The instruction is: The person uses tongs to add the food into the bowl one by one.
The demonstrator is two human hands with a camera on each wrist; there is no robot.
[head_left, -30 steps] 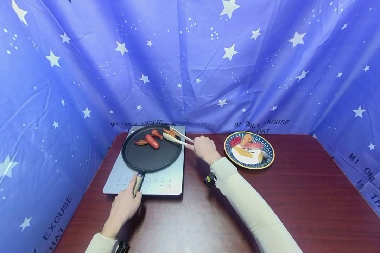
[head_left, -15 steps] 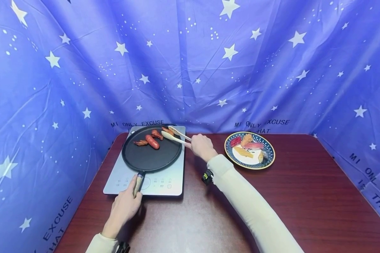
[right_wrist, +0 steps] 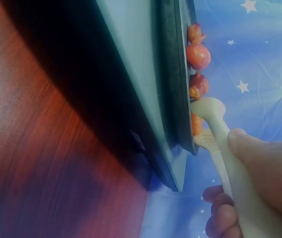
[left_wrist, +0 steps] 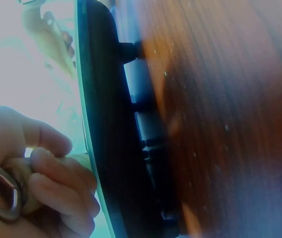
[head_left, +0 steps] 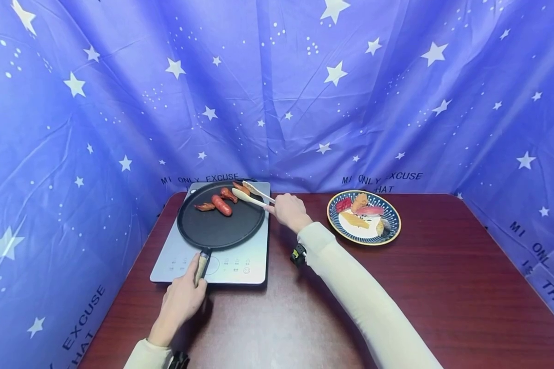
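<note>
My left hand point(head_left: 181, 302) grips the handle point(head_left: 201, 266) of a round black frying pan point(head_left: 212, 233); in the left wrist view the fingers curl round it near its metal end ring point(left_wrist: 1, 192). With my right hand point(head_left: 291, 210) I hold cream-coloured tongs point(head_left: 255, 200). Their tips straddle an orange-brown piece of food point(right_wrist: 197, 124) at the pan's far right; whether they squeeze it I cannot tell. Left of the tongs lie a reddish-brown drumstick-like piece point(head_left: 228, 194), a red sausage point(head_left: 222, 205) and a small brown wing-like piece point(head_left: 205, 207).
Beneath the pan is a silver induction cooker point(head_left: 249, 269), on a dark red wooden table point(head_left: 434, 277). To the right stands a blue-patterned plate point(head_left: 343, 233) with several foods, sushi-like pieces among them. A blue star-printed curtain point(head_left: 268, 92) surrounds the table's back and sides.
The tongs and my right hand have shifted slightly left and away from me. The orange-brown piece has slid a little left with them. My left hand stays on the handle.
</note>
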